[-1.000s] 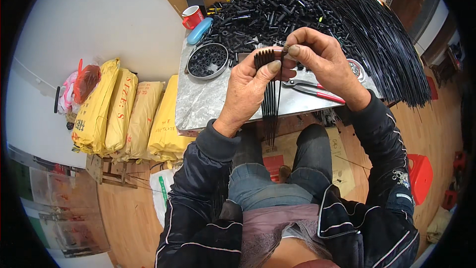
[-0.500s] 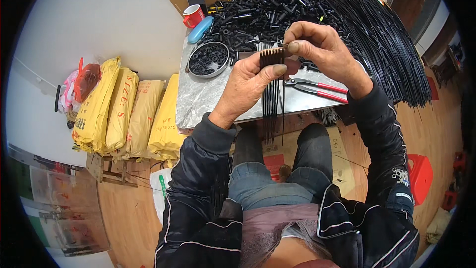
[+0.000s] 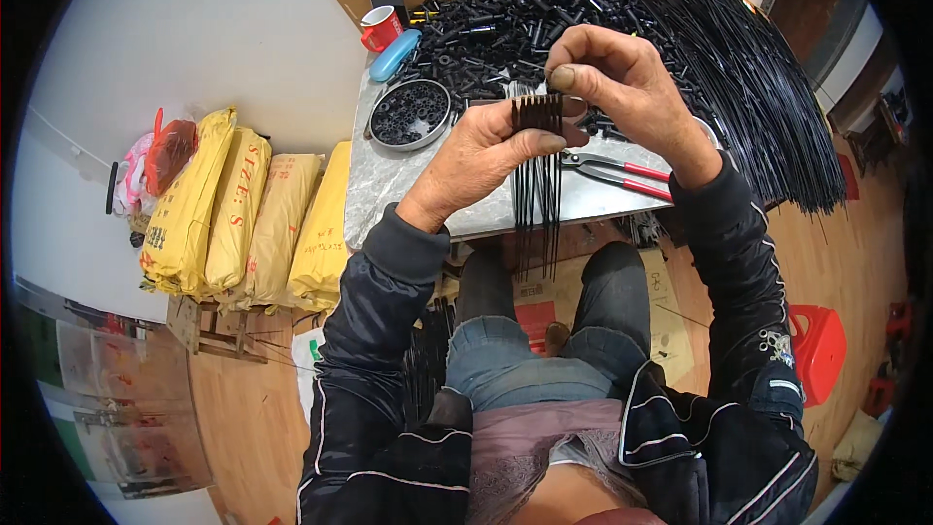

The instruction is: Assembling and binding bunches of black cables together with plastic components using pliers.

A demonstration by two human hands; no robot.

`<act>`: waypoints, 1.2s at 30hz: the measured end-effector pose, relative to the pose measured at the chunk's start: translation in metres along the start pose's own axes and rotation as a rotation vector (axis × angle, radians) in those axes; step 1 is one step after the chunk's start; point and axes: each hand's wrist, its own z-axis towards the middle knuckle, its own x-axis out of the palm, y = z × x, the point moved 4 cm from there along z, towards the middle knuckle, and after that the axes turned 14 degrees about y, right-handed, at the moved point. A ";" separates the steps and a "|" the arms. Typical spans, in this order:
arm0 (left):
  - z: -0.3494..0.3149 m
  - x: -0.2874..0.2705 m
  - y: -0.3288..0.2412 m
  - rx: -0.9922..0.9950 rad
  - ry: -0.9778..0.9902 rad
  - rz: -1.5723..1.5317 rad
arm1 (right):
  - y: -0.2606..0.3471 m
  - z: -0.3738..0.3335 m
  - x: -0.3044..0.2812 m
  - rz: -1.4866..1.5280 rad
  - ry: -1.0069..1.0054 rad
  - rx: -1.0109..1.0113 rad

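Observation:
My left hand (image 3: 481, 157) grips a flat row of thin black rods (image 3: 536, 199), thumb across the front and fingers behind; their lower ends hang past the table's near edge. Just above the row's right end is my right hand (image 3: 637, 87), thumb and forefinger drawn together, with a thin dark strand seeming to stick out leftward; what exactly they pinch is too small to tell. Cutters with red handles (image 3: 637, 171) lie on the grey table (image 3: 384, 199) below my right hand. Left of my hands sits a round metal dish (image 3: 413, 147) of small black rings.
A heap of black tubular parts (image 3: 525, 24) covers the back of the table, with a large bundle of long black rods (image 3: 758, 87) on the right. A blue case (image 3: 395, 55) and a red mug (image 3: 382, 29) stand far left. Yellow sacks (image 3: 238, 209) line the wall.
My right hand has risen slightly up and left, away from the rod tops. My left hand still holds the row, now with its rod tops more evenly in view.

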 end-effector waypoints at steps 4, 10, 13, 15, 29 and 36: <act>0.001 0.001 0.003 -0.003 0.035 -0.097 | -0.007 0.003 -0.002 -0.003 -0.009 -0.018; -0.001 -0.002 0.005 0.009 0.051 -0.121 | -0.004 0.002 0.004 0.053 -0.030 -0.022; 0.000 -0.001 0.004 0.007 0.071 -0.144 | -0.004 0.002 0.003 0.037 -0.038 -0.019; 0.002 0.000 0.004 -0.002 0.083 -0.151 | -0.003 0.002 -0.002 -0.084 -0.067 -0.073; 0.005 -0.001 0.000 -0.057 0.228 -0.222 | -0.002 0.000 -0.001 0.045 -0.058 -0.005; 0.007 0.002 -0.006 -0.059 0.217 -0.204 | -0.007 -0.003 0.000 0.121 -0.106 0.014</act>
